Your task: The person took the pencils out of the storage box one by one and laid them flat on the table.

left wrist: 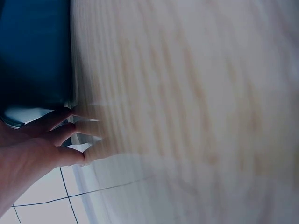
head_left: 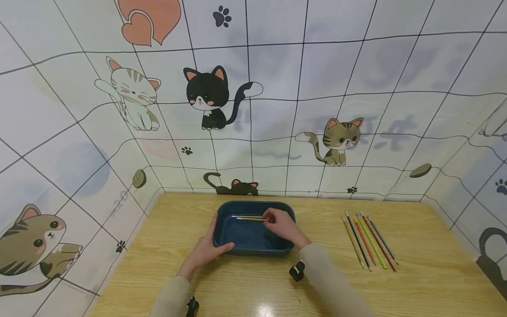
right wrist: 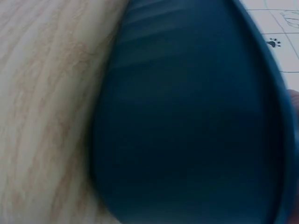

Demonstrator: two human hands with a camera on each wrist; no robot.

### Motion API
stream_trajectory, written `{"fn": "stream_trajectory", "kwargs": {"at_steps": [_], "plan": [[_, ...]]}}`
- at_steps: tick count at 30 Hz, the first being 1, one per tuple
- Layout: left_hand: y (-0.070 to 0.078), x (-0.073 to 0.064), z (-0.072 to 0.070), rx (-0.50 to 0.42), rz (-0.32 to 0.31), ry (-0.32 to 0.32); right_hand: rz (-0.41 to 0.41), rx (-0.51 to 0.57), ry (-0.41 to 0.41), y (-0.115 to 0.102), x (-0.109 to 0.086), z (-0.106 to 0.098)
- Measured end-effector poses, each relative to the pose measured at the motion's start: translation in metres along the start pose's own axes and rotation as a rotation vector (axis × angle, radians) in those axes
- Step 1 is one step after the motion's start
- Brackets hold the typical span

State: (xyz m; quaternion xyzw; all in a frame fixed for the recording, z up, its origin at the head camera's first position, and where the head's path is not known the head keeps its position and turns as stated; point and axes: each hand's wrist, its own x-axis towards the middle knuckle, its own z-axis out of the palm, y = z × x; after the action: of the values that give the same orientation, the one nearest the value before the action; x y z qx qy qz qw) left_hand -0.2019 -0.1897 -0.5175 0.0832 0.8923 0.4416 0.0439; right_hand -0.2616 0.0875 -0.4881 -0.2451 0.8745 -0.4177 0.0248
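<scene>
A dark blue rectangular tray (head_left: 253, 251) sits on the wooden table. My left hand (head_left: 207, 247) rests at its front left corner, fingers along the outer left side and thumb at the front rim. In the left wrist view, the left hand's fingers (left wrist: 56, 133) lie extended beside the blue wall. Over the tray's right part, my right hand (head_left: 283, 225) pinches the right end of a yellow pencil (head_left: 250, 219). Just behind lies a second slim pencil (head_left: 239, 216), its right end hidden by the hand. The right wrist view shows mostly the tray's outer wall (right wrist: 187, 116).
Several pencils (head_left: 368, 240) in different colours lie side by side on the table, right of the tray. A cloth (head_left: 273, 145) printed with cats and grid lines hangs behind the table and at both sides.
</scene>
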Motion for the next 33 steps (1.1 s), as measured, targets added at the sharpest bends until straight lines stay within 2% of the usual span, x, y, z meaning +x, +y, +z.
{"fn": "stream_trajectory", "kwargs": {"at_steps": [11,19,24,28,33], "plan": [[-0.002,0.0,0.0,-0.014,-0.013,0.0,0.037,-0.004,0.006,0.003,0.01,0.016],[-0.001,-0.001,-0.001,-0.009,0.011,-0.003,0.07,0.025,0.047,0.006,0.012,0.023],[0.0,0.0,-0.001,-0.016,-0.006,0.003,0.109,0.044,0.065,0.008,0.014,0.024],[-0.001,0.0,-0.001,-0.02,-0.015,0.001,0.124,0.015,0.063,0.009,0.017,0.023],[-0.002,0.0,-0.001,-0.02,0.004,0.0,0.145,-0.015,0.062,0.012,0.018,0.022]]}}
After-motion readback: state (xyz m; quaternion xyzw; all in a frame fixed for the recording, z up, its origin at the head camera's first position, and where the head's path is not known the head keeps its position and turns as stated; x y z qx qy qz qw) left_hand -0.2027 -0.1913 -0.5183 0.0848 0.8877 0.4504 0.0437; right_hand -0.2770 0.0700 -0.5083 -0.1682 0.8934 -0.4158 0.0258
